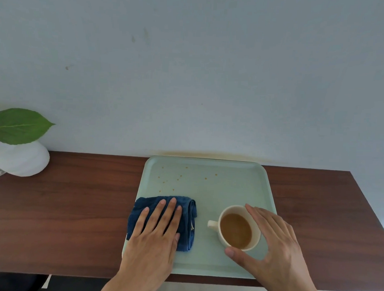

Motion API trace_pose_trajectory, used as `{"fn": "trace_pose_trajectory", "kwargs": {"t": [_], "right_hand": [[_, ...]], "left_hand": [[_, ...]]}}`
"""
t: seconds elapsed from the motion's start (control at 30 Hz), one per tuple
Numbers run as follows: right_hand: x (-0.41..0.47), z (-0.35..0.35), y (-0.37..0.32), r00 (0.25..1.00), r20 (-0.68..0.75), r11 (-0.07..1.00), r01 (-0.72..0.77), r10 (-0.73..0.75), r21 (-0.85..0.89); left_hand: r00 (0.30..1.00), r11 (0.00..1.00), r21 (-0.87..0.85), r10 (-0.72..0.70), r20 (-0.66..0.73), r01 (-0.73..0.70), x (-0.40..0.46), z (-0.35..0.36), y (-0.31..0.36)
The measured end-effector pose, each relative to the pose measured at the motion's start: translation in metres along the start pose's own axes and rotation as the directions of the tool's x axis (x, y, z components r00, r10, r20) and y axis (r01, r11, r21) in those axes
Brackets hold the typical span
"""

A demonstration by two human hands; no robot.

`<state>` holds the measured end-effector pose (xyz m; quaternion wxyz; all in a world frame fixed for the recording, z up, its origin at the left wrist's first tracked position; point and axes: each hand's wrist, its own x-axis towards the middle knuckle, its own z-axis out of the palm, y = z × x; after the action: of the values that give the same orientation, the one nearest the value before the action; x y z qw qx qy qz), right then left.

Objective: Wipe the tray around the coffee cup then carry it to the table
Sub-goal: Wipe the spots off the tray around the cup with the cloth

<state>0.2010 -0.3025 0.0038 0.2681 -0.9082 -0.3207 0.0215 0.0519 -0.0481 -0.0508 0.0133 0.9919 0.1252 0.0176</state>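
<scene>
Tray (pixel 204 265), speckled brown near the tabletop's (pixel 75 217) back edge; my left hand (pixel 155 235) presses the cloth (pixel 145 205) flat, grip wide, while my right hand (pixel 277 242) keeps a narrow grip round the cup (pixel 236 230).

I have one view only, the wide-angle head camera. It looks forward and down over the desk (pixel 75 217) from its near edge, close in. The wall (pixel 189 69) fills the upper half of the frame and the tray (pixel 207 185) sits lower centre.
</scene>
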Motion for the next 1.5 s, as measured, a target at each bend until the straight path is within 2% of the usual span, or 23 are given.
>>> {"fn": "trace_pose_trajectory", "kwargs": {"t": [0.07,0.13,0.2,0.23,0.37,0.73,0.93,1.13,1.3,1.5], "right_hand": [[0.002,0.0,0.009,1.0,-0.023,0.999,0.002,-0.001,0.054],[0.013,0.002,0.03,0.992,-0.058,0.991,-0.106,0.111,0.078],[0.028,0.007,0.055,0.97,-0.028,0.971,-0.241,0.241,0.006],[0.032,0.013,0.067,0.966,0.003,0.965,-0.257,0.257,-0.056],[0.035,0.027,0.086,0.975,0.056,0.967,-0.203,0.214,-0.156],[0.033,0.03,0.086,0.974,-0.001,0.961,-0.225,0.227,-0.159],[0.033,0.035,0.085,0.973,-0.021,0.955,-0.229,0.229,-0.191],[0.033,0.037,0.083,0.97,-0.038,0.953,-0.244,0.241,-0.18],[0.033,0.038,0.085,0.971,-0.047,0.956,-0.238,0.233,-0.172],[0.033,0.038,0.088,0.974,-0.034,0.956,-0.225,0.223,-0.185]], "left_hand": [[1.0,1.0,-0.001,-0.001,0.0,0.001,0.0,0.002,0.0],[1.0,1.0,-0.009,-0.009,-0.005,0.009,0.001,0.003,0.001],[1.0,1.0,-0.02,-0.021,-0.004,0.021,0.002,0.004,0.002],[1.0,0.999,-0.025,-0.022,-0.001,0.022,0.003,0.004,0.001],[0.999,0.999,-0.029,-0.026,0.035,0.027,0.021,-0.003,-0.003],[0.995,0.997,-0.069,-0.017,0.103,0.024,0.112,-0.011,-0.03],[1.0,1.0,-0.029,0.006,0.028,-0.005,0.09,-0.007,-0.031],[0.998,0.998,-0.007,0.058,0.012,-0.058,0.038,-0.006,-0.02],[0.991,0.993,0.021,0.118,-0.061,-0.117,-0.006,0.006,-0.004],[0.997,0.997,-0.006,0.07,-0.008,-0.07,0.006,-0.001,-0.005]]}}
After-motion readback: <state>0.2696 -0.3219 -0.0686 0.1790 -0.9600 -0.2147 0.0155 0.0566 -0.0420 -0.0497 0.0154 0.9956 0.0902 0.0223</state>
